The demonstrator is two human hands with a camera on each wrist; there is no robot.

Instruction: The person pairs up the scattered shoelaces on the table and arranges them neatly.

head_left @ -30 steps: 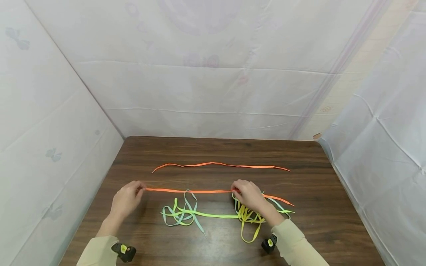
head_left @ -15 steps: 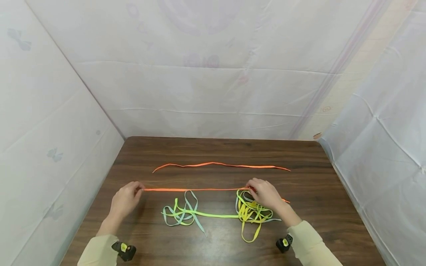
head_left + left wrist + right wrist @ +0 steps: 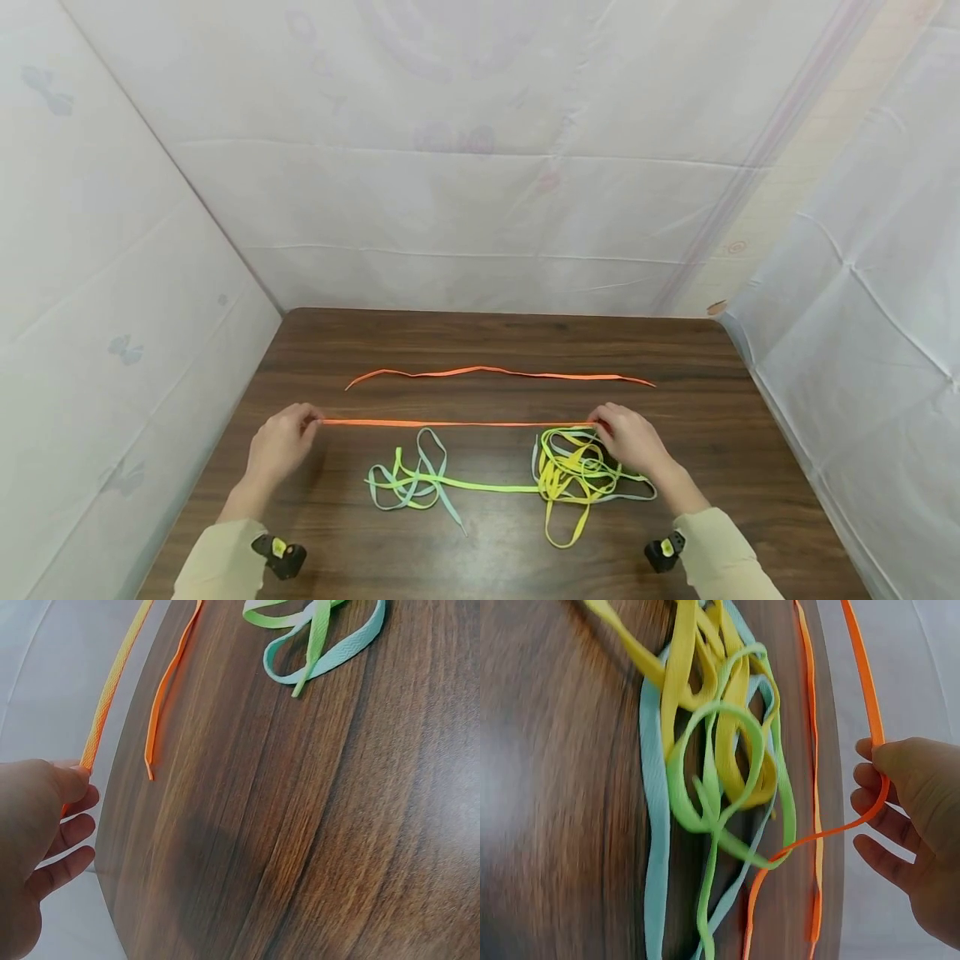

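My left hand (image 3: 280, 443) pinches one end of an orange shoelace (image 3: 450, 424) between thumb and finger. My right hand (image 3: 633, 437) pinches the same lace farther along, and the stretch between the hands is straight. In the right wrist view, the lace's tail (image 3: 832, 832) hangs from my right fingers past the tangle. Below the lace lies a green shoelace (image 3: 487, 487), running between a small heap on the left and a larger tangle on the right. That tangle holds a yellow shoelace (image 3: 676, 675) and a light blue shoelace (image 3: 655, 825).
A second orange shoelace (image 3: 480, 368) lies stretched across the brown wooden table (image 3: 375, 333), beyond the held one. Another light blue shoelace (image 3: 450, 504) is looped in the left heap. White sheeting (image 3: 480, 208) hangs behind the table and at both sides.
My right hand has slid rightward along the orange shoelace, lengthening the straight stretch between the hands. My left hand has barely moved. Parts of the right tangle have shifted.
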